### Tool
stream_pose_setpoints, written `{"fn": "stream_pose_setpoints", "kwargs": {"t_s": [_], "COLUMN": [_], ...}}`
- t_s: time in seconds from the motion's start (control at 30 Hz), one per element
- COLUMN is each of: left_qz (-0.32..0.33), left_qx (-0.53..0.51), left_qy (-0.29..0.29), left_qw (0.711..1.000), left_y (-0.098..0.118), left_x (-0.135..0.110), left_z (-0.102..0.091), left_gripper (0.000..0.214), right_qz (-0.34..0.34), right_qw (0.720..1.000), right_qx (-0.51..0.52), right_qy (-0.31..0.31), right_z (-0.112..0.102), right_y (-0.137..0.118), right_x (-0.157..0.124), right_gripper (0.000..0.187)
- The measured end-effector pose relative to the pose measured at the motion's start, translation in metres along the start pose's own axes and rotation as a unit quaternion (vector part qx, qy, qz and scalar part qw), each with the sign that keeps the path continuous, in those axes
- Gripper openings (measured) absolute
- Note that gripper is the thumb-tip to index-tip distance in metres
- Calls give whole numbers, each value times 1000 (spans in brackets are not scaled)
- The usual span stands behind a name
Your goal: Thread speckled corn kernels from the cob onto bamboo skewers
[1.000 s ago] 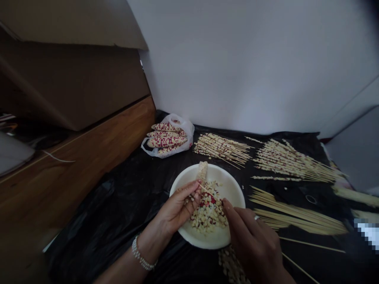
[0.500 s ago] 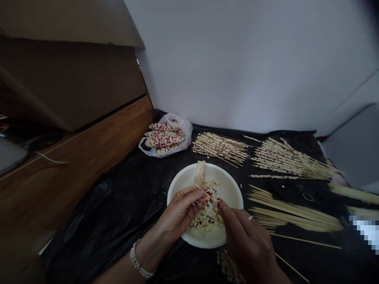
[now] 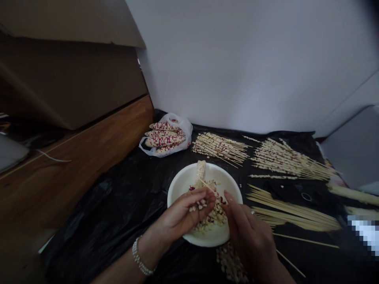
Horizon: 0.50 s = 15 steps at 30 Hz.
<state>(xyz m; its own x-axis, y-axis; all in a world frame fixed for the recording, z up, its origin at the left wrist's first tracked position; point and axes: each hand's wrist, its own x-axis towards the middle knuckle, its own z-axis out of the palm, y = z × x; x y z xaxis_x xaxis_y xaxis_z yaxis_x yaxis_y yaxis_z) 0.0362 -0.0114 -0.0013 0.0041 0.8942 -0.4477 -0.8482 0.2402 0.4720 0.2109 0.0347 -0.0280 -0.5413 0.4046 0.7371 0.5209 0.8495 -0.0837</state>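
Note:
My left hand point(image 3: 183, 213), palm up with fingers curled, cups several pale corn kernels point(image 3: 199, 205). Between its thumb and fingertips a thin wooden skewer point(image 3: 207, 185) slants up toward the left. My right hand point(image 3: 248, 228) is just to the right, a small gap from the left fingertips. Its thumb and fingers are bent toward each other; whatever lies between them is too dark to make out. Below both hands stands a white bowl point(image 3: 177, 183) with loose pale and dark red kernels point(image 3: 217, 217). A stripped corn cob point(image 3: 200, 173) leans inside its far rim.
A plastic bag point(image 3: 186, 126) of speckled corn cobs point(image 3: 166, 141) lies behind the bowl. Two piles of kernel-threaded skewers point(image 3: 219, 146) point(image 3: 275, 157) and bare skewers point(image 3: 293, 213) lie rightward. Black plastic sheet point(image 3: 97, 221) covers the surface. Cardboard box point(image 3: 74, 79) at left; white wall behind.
My left hand has turned more palm up and moved slightly right, showing the kernels in it. The skewer shifted right with it. My right fingertips have risen a little and moved right.

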Motion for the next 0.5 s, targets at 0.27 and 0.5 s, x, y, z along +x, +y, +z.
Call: {"fn": "stream_pose_setpoints", "kwargs": {"t_s": [0.27, 0.5], "left_qz": [49, 56], "left_qx": [53, 35], "left_qy": [-12, 23], "left_qw": [997, 998], "left_y": [15, 15], "left_x": [1, 1], "left_z": [-6, -5], "left_gripper": [34, 24], "right_qz": [-13, -11], "right_qw": [1000, 1000], "right_qx": [0, 9], "right_qy": [4, 4], "right_z": [4, 4], "right_y": [3, 0], "right_x": [-3, -3], "right_gripper": [56, 55]}}
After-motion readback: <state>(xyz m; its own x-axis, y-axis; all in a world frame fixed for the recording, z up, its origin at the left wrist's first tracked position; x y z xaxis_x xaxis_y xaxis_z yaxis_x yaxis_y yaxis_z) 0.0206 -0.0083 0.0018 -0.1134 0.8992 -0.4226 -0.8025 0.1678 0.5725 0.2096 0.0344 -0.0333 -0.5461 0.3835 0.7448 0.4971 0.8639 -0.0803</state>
